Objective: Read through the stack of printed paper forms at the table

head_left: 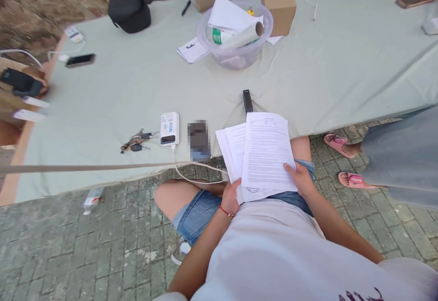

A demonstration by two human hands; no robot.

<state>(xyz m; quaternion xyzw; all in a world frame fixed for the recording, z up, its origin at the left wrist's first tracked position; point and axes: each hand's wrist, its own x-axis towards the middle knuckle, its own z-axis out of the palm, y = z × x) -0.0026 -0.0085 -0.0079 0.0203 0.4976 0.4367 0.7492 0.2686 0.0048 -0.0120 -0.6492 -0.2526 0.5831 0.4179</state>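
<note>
So there's a big cloth-covered table [119, 86] running across the far side, with a clear plastic basin [236, 61] full of odds and ends sitting toward its far edge. The person's seated on the near side, and the papers [230, 148] are over their lap, the far ends reaching up to the table's near edge. The printed top sheet [268, 150] sits to the right, and the others peek out on its left like a loose fan.

As far as step goes, it looks like paper handling, maybe reading or sorting, hard to say which. Moving the top sheet off would call for a light pinch on its right edge while the other hand steadies the rest.

Hands-wise: the right hand [301, 179] comes in from the near right, gripping the right edge with its thumb laid flat on top and fingers tucked underneath. The left hand [230, 197] comes up from the near left and is closed on the lower left corner of the sheets, thumb up top, most fingers hidden. Neither arm looks stretched, both forearms angle inward.

Smaller stuff: a white power bank [170, 129] left of the papers, then a slim black device [247, 101] just beyond them.
</note>
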